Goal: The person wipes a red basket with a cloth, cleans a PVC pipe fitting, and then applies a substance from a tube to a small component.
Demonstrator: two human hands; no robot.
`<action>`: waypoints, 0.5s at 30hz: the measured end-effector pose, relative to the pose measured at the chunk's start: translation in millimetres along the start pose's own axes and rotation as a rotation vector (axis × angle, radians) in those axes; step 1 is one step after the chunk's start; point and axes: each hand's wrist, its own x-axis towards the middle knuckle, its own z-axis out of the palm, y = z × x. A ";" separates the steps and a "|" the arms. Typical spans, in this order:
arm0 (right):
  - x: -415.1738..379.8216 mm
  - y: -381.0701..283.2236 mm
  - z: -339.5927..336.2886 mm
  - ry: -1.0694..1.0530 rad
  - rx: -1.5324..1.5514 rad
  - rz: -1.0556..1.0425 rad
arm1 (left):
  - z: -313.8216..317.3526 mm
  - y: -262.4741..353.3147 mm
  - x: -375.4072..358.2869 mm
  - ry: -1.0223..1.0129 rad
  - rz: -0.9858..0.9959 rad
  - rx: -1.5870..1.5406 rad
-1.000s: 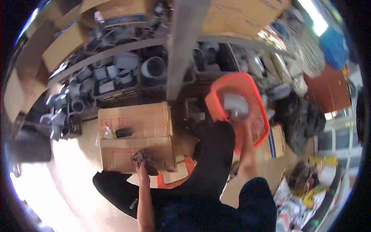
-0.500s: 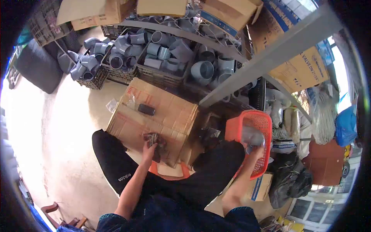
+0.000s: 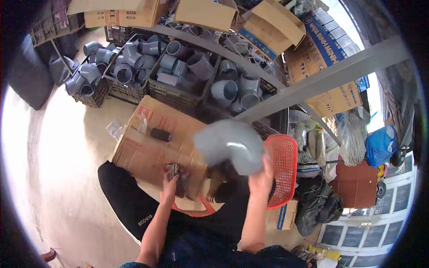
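Observation:
A large grey pipe elbow (image 3: 232,145), a little blurred, is held up by my right hand (image 3: 261,176), which is closed on its lower right end. It hangs in the air left of the red plastic basket (image 3: 284,172). My left hand (image 3: 169,186) is closed on a dark, crumpled rag (image 3: 178,175) at the near edge of a cardboard box (image 3: 154,154). A small black object (image 3: 161,134) lies on the box top, left of the elbow.
Black crates (image 3: 174,96) of grey pipe fittings line the back. A grey metal beam (image 3: 321,82) slants across the upper right. Black bags (image 3: 313,203) and a small carton (image 3: 286,215) lie by the basket. A blue bag (image 3: 382,145) hangs at right.
My right hand has lifted the grey pipe elbow out of the red basket and carried it left. My left hand stays on the rag at the box. The camera view has shifted.

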 end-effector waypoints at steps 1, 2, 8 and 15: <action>20.0 14.7 17.9 -0.047 -0.012 0.045 | -2.2 -0.5 1.1 -0.008 0.009 0.000; 47.5 29.4 27.7 -0.069 0.085 0.170 | -4.5 -2.8 2.3 0.006 -0.011 0.010; 266.7 87.4 74.8 0.217 0.207 0.004 | 3.4 4.2 3.8 0.066 0.039 -0.008; 436.0 102.2 9.6 0.159 -0.448 -0.507 | 13.2 40.5 -11.7 0.054 -0.034 -0.044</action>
